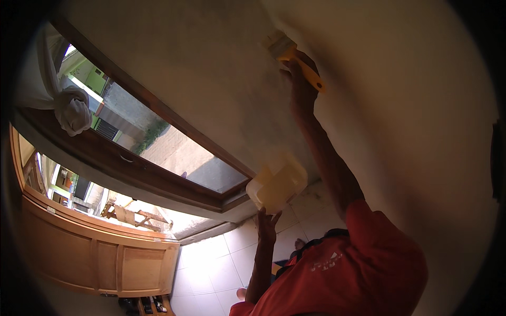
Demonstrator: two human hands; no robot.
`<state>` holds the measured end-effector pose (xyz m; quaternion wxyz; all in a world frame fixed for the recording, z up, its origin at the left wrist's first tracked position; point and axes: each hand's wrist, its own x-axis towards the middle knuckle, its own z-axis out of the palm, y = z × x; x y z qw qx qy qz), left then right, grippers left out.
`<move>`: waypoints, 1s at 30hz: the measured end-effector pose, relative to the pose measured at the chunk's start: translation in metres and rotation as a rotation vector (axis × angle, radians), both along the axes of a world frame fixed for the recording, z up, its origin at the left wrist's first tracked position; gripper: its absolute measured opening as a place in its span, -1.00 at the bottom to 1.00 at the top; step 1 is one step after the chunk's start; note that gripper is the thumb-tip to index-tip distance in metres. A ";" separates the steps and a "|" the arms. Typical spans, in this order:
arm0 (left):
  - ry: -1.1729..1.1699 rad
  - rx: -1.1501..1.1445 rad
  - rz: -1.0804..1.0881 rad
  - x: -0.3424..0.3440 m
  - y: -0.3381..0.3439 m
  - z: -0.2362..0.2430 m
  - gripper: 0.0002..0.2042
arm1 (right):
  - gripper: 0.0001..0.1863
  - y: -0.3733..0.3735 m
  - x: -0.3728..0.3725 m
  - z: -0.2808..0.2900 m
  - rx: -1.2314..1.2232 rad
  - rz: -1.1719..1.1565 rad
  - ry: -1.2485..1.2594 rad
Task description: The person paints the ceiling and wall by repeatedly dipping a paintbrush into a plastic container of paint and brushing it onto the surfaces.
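Note:
My right hand [304, 87], raised high, is closed round the yellow handle of a flat paintbrush [286, 51]. The bristles point up and left, close to the pale wall [232, 68]; whether they touch it I cannot tell. Lower down, my left hand [268, 221] holds a translucent pale-yellow plastic tub [279, 184] from below. Its fingertips show at the tub's base, and the rest of the grip is hidden behind it. What is in the tub cannot be made out.
A long wood-framed window [190, 158] runs along the left, with a knotted pale curtain [74, 110] at its far end. Below it stands an open wooden door [105, 260] beside a shoe rack [150, 305]. White tiles [211, 271] cover the floor.

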<state>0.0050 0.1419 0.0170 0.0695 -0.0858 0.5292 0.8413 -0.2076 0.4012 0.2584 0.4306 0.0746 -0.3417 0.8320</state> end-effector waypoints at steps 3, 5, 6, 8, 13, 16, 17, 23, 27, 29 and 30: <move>-0.041 0.006 -0.008 0.008 -0.011 -0.002 -0.45 | -0.65 -0.006 -0.026 -0.016 0.101 -0.144 -0.027; -0.062 0.007 0.000 0.014 -0.017 -0.004 -0.44 | -0.66 -0.011 -0.027 -0.049 0.018 -0.118 -0.126; -0.083 0.019 0.019 0.017 -0.021 -0.005 -0.43 | -0.67 -0.013 -0.025 -0.067 -0.060 -0.084 -0.244; -0.086 0.020 0.011 0.022 -0.027 -0.007 -0.42 | -0.69 -0.017 -0.017 -0.102 -0.069 -0.089 -0.248; -0.126 -0.001 0.012 0.028 -0.037 -0.010 -0.39 | -0.74 -0.012 -0.029 -0.080 0.020 -0.159 -0.162; -0.107 0.001 0.022 0.027 -0.037 -0.011 -0.39 | -0.77 0.002 -0.063 0.024 0.105 -0.224 0.118; -0.116 0.011 0.042 0.027 -0.037 -0.011 -0.39 | -0.77 0.008 -0.071 0.062 0.110 -0.233 0.170; -0.111 0.039 0.062 0.026 -0.037 -0.014 -0.40 | -0.79 0.014 -0.074 0.105 0.146 -0.127 0.317; -0.136 0.067 0.049 0.019 -0.037 -0.019 -0.42 | -0.73 -0.014 -0.052 -0.040 0.199 -0.310 -0.054; -0.120 0.062 0.031 0.017 -0.039 -0.020 -0.42 | -0.74 -0.028 -0.027 -0.107 0.021 -0.164 -0.274; -0.132 0.074 0.035 0.018 -0.040 -0.020 -0.42 | -0.74 -0.033 -0.017 -0.125 -0.086 -0.124 -0.414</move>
